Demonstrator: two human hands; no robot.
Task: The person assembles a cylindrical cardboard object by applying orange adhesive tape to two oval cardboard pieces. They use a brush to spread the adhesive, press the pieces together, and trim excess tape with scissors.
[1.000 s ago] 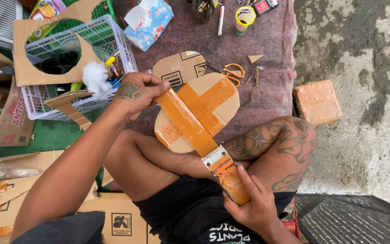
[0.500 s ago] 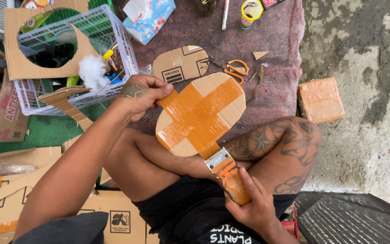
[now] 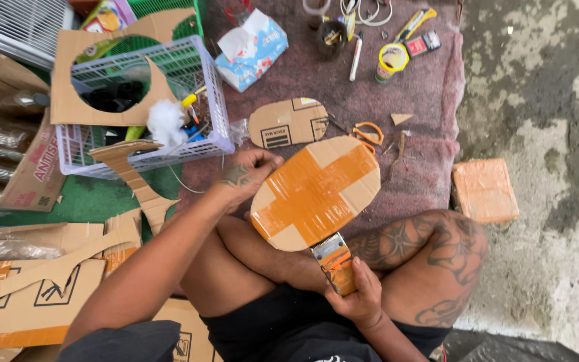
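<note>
The person sits cross-legged on the floor, holding a cardboard paddle (image 3: 316, 194) over the knees. It is an oval board crossed with orange tape, its handle (image 3: 335, 263) pointing down toward five o'clock. The right hand (image 3: 360, 295) has its grip clenched around the lower end of that handle, so the oval rises from the fist toward eleven o'clock. The left hand (image 3: 246, 175) meets the oval's edge at about ten o'clock, fingers curled on the rim, pinching it. Beyond the paddle, toward twelve o'clock, a smaller cardboard oval (image 3: 288, 123) lies flat on the maroon mat (image 3: 430, 87), with orange-handled scissors (image 3: 368, 134) just beside it. At about ten o'clock stands a white wire basket (image 3: 199, 87) with a cut-out cardboard sheet (image 3: 68, 80) leaning on it. A tissue pack (image 3: 252, 50) rests near the basket, and an orange-wrapped block (image 3: 485, 190) sits on the concrete at three o'clock.
</note>
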